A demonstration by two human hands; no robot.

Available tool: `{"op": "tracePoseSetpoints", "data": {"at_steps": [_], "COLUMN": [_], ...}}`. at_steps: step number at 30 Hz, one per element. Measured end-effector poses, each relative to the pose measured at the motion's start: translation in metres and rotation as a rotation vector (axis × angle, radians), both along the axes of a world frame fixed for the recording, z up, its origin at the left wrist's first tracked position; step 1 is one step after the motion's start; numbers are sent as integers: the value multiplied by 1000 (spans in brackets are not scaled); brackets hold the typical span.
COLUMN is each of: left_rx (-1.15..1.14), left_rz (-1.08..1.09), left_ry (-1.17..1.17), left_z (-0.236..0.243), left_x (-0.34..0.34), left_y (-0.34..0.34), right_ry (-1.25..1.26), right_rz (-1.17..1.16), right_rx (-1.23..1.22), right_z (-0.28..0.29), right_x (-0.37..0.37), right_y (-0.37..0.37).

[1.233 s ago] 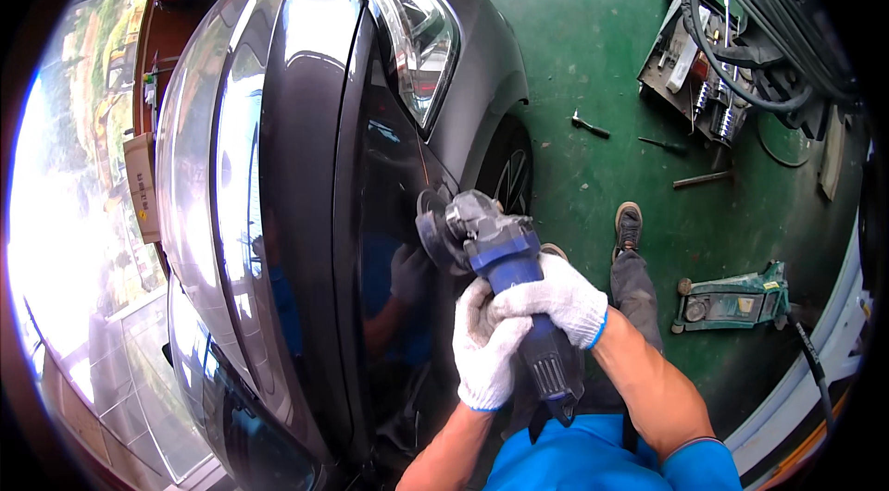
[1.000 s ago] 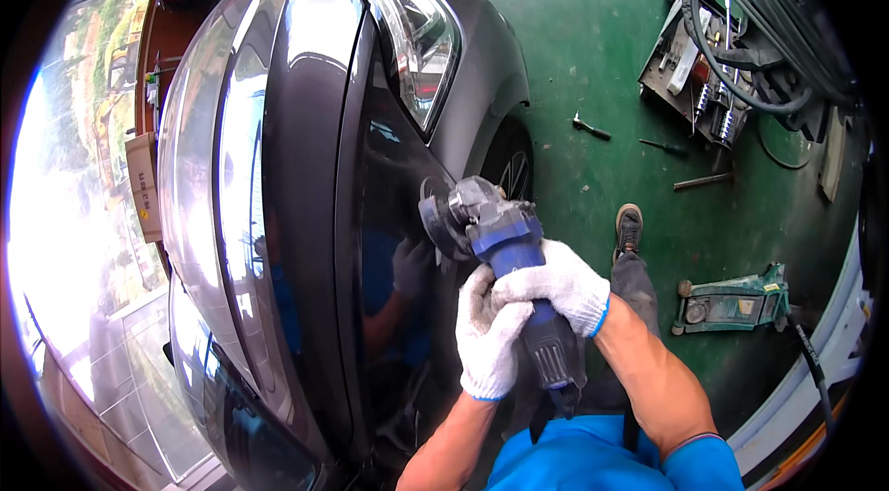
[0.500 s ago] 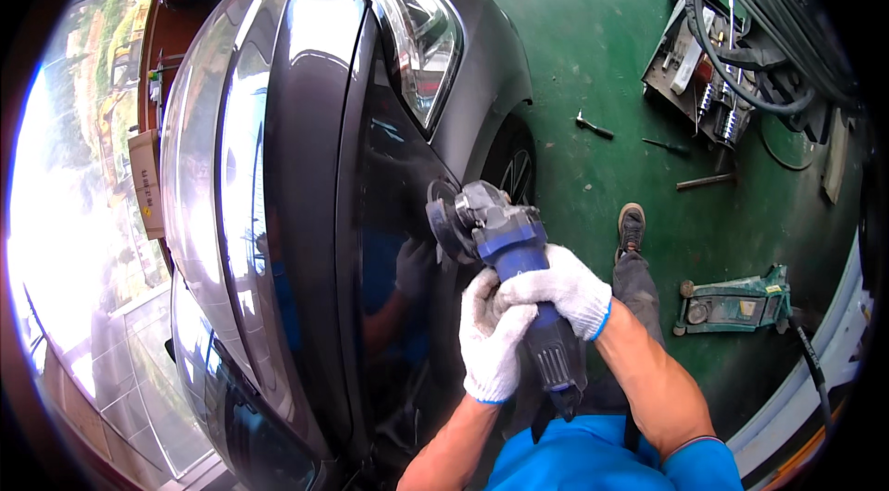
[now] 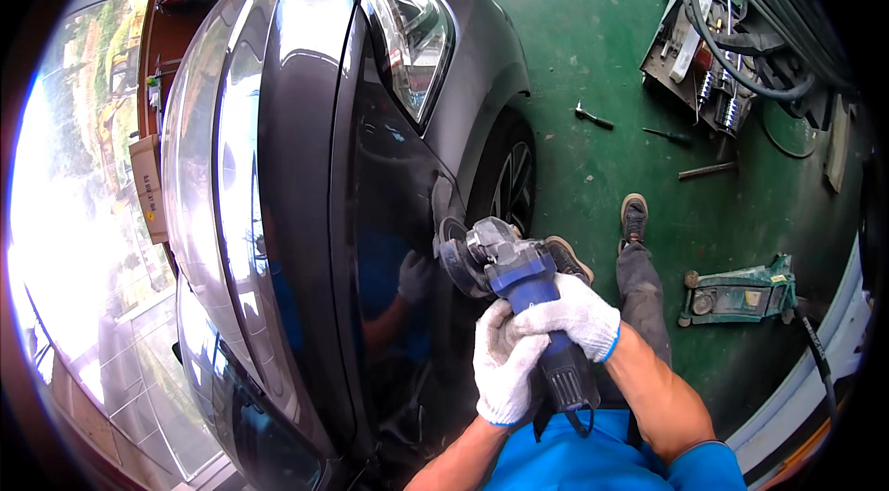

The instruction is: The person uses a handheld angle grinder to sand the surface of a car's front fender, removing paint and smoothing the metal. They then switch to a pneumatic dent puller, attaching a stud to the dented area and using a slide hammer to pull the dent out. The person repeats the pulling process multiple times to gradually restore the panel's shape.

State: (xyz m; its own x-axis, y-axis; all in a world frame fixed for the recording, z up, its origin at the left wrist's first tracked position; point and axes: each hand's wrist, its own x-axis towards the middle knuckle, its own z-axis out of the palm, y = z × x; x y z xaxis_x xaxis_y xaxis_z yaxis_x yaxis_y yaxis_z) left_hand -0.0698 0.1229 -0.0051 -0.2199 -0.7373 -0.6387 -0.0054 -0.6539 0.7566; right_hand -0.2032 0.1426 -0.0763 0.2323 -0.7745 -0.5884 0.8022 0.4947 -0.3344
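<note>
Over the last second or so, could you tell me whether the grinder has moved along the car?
Yes. The grinder has crept slightly toward the front wheel, further up the dark car panel; both gloved hands grip it.

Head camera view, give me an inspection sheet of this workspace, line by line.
Surface: green painted floor, tools scattered across it.
Job's things: blue angle grinder, its disc against the dark car body beside the front wheel.
Clutter: green floor jack, small wrench, screwdriver, metal rod, open toolbox.
Grippers: left hand and right hand, both in white gloves, wrapped around the grinder's body.
Cables: coiled dark hoses over the toolbox; grinder's cord not clearly seen.
Surroundings: person's shoes on the floor; bright glass front beyond the car.
</note>
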Motion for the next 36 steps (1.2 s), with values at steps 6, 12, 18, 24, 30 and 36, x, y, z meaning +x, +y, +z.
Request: {"op": "tracePoseSetpoints", "data": {"at_steps": [6, 12, 18, 24, 30, 36], "left_rx": [-50, -105, -119, -147, -160, -154], "left_rz": [-18, -62, -49, -51, -32, -47], "left_ry": [-18, -52, -55, 16, 42, 9], "left_z": [-9, -21, -14, -15, -16, -12], "left_x": [6, -1, 5, -14, -12, -18], "left_y": [-3, -22, -13, -40, -33, -39], "right_ry": [86, -48, 26, -44, 52, 55], "right_rz": [4, -40, -44, -61, 6, -35], "right_rx": [-22, -22, -65, -37, -102, -77], "right_z": [-1, -2, 11, 8, 11, 10], "right_x": [0, -12, -10, -24, -28, -28], "right_y": [-6, -24, -21, -45, -43, -48]}}
